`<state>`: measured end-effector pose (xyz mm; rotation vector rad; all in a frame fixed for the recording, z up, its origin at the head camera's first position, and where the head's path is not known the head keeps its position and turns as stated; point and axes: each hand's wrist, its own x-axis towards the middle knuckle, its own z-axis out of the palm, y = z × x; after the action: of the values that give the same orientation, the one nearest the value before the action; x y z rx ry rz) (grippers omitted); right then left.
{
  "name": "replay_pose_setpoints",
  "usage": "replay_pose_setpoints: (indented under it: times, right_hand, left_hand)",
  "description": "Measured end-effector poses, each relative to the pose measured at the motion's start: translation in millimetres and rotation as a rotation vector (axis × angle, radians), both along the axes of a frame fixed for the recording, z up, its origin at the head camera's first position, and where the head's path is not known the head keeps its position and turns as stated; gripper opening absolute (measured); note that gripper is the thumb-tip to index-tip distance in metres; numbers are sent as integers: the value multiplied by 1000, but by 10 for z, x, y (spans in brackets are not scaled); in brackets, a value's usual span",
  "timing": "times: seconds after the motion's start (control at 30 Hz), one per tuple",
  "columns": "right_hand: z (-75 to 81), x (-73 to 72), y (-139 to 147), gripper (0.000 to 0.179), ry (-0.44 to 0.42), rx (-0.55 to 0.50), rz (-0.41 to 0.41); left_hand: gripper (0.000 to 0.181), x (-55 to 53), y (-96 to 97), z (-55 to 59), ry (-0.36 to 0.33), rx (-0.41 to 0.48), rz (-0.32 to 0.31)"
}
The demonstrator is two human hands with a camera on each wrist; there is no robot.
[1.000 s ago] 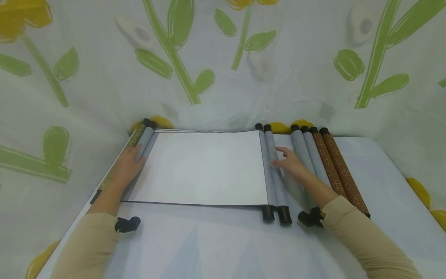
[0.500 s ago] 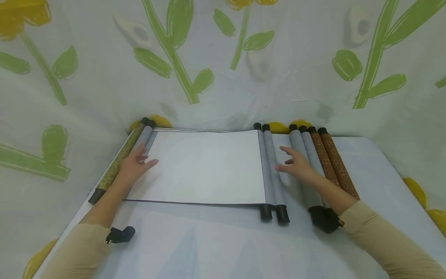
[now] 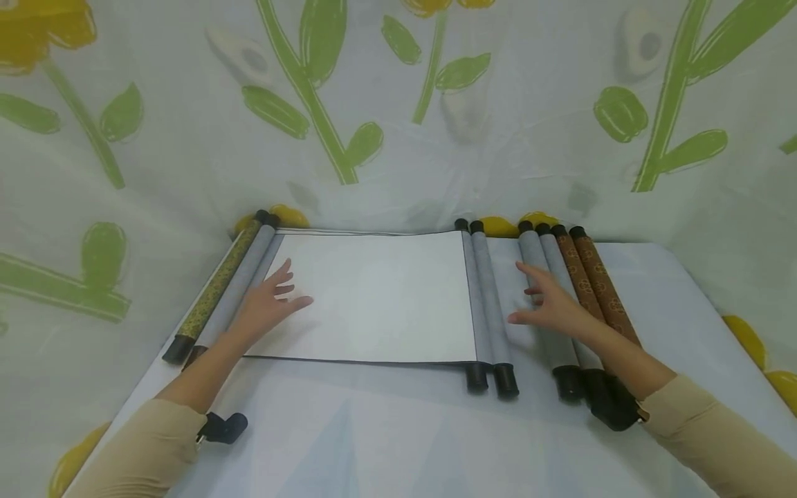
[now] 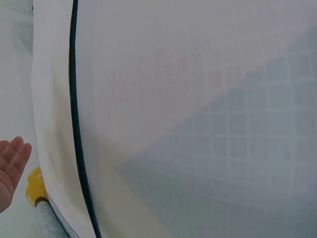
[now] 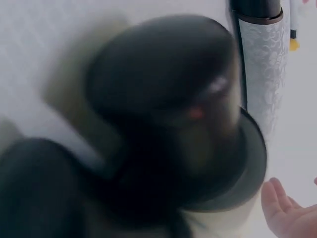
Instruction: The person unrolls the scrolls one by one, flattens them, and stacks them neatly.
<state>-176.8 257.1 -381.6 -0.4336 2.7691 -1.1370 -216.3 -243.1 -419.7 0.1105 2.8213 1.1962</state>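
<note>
A blank white paper scroll [image 3: 373, 297], unrolled flat between grey fabric-covered rollers with black end caps, lies in the middle of a pale blue desk [image 3: 386, 443] backed by a white cloth printed with green stems and yellow flowers [image 3: 398, 104]. The person's left hand [image 3: 270, 304] hovers over the scroll's left margin, fingers spread and relaxed, holding nothing; just left of it lie the scroll's grey left roller [image 3: 239, 287] and, beside that, a rolled scroll in mottled olive-gold fabric [image 3: 214, 290]. The right hand [image 3: 551, 304] floats with fingers loosely splayed and empty, just right of the scroll's paired grey right rollers [image 3: 488, 297], above two rolled grey scrolls [image 3: 542, 277]. Further right of the open scroll lie two rolled brown scrolls patterned with round medallions [image 3: 594, 283]. The left wrist view shows the scroll's dark-edged white sheet [image 4: 148, 99] and fingertips [image 4: 12, 153] at the frame's edge; the right wrist view is largely blocked by a blurred black end cap [image 5: 163, 114].
</note>
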Motion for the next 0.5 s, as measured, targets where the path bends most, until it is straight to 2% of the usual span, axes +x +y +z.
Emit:
replay_pose_setpoints:
  times: [0.17, 0.37, 0.5]
  right_hand:
    - [13, 81, 112, 99, -14, 4, 6]
    - [15, 120, 306, 100, -13, 46, 12]
    - [8, 153, 426, 100, -19, 88, -7]
  left_hand:
    - [104, 24, 192, -9, -28, 19, -48]
    - [110, 62, 417, -3, 13, 57, -122]
    - [109, 45, 554, -4, 36, 64, -151]
